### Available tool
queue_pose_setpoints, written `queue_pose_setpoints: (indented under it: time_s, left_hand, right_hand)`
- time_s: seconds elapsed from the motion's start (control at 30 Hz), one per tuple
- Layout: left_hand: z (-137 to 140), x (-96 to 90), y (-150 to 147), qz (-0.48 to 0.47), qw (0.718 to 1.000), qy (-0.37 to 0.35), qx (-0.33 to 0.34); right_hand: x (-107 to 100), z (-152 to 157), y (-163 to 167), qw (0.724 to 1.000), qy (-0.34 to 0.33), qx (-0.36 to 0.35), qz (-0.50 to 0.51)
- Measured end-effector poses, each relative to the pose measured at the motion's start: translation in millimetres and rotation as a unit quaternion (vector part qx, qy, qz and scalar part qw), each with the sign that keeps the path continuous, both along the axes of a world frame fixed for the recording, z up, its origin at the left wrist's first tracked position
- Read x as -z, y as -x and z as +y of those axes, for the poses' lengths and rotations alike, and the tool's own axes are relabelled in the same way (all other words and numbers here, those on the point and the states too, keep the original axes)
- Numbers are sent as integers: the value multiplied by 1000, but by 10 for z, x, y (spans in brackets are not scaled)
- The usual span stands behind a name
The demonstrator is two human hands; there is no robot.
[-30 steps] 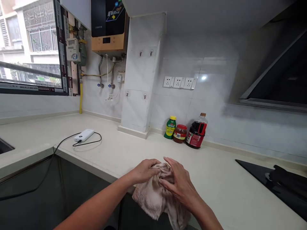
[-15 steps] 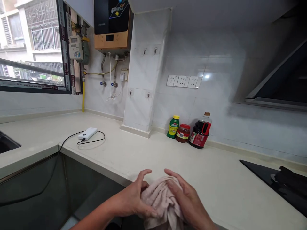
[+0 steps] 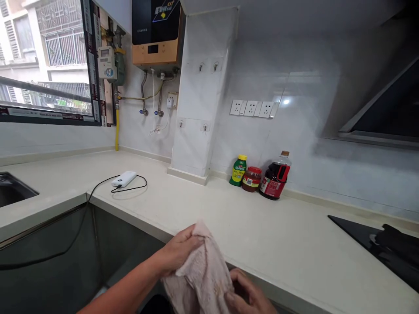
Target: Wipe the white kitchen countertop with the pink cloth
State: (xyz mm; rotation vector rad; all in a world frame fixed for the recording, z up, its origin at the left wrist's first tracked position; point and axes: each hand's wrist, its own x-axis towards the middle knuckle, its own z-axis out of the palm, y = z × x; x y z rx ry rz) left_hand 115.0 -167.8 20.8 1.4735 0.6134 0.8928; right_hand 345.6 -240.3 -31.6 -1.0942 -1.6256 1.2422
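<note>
A pale pink cloth (image 3: 206, 272) hangs in loose folds in front of the counter's near edge, with small brownish stains low on it. My left hand (image 3: 183, 249) grips its upper part, fingers closed around the fabric, and one corner sticks up past them. Lower down on the right, my right hand (image 3: 247, 294) has its curled fingers at the cloth's side edge, pinching it. The bottom of the cloth runs out of the picture.
On the pale countertop (image 3: 183, 205) lies a white power bank (image 3: 124, 179) with a black cable. A green bottle (image 3: 238, 171), a red-lidded jar (image 3: 252, 179) and a dark sauce bottle (image 3: 275, 176) stand by the wall. A black cooktop (image 3: 360, 237) sits right, a sink (image 3: 16, 189) left.
The bunched cloth has been opened out and now hangs down. My left hand has closed on its top part; my right hand has moved lower along its side. The view has shifted slightly.
</note>
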Motion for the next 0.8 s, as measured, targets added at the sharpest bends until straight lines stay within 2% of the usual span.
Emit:
queue_pose_setpoints:
  time_s: [0.03,0.1,0.17,0.23,0.3,0.4,0.5,0.67,0.8]
  left_hand:
    - [-21,-83,-54,43,997,-64,26]
    - [-72,-231,-165,132,968,-187,100]
    - [-108,-326,-250,181,939,-251,151]
    - [-105,-355,-279,194,938,-247,148]
    - [-68,-330,-251,208,946,-220,117]
    - [-3,-245,-150,212,955,-181,99]
    - [16,-175,-47,202,965,-139,93]
    - [32,-132,55,206,965,-111,120]
    - [116,-272,98,175,974,-123,70]
  right_hand:
    - [-36,26,10,999,-28,-15,-3]
    - [-168,77,41,999,-39,-14,34]
    - [-343,111,70,998,-30,-12,45]
    - [-508,116,85,999,-21,-24,-9]
    - [-619,96,96,995,-14,-33,-88]
    - [-674,54,145,986,-51,-10,-157]
    - [-692,37,229,984,-114,30,-137]
    - [-871,75,204,989,-112,82,-54]
    - [-1062,63,25,982,-139,99,-84]
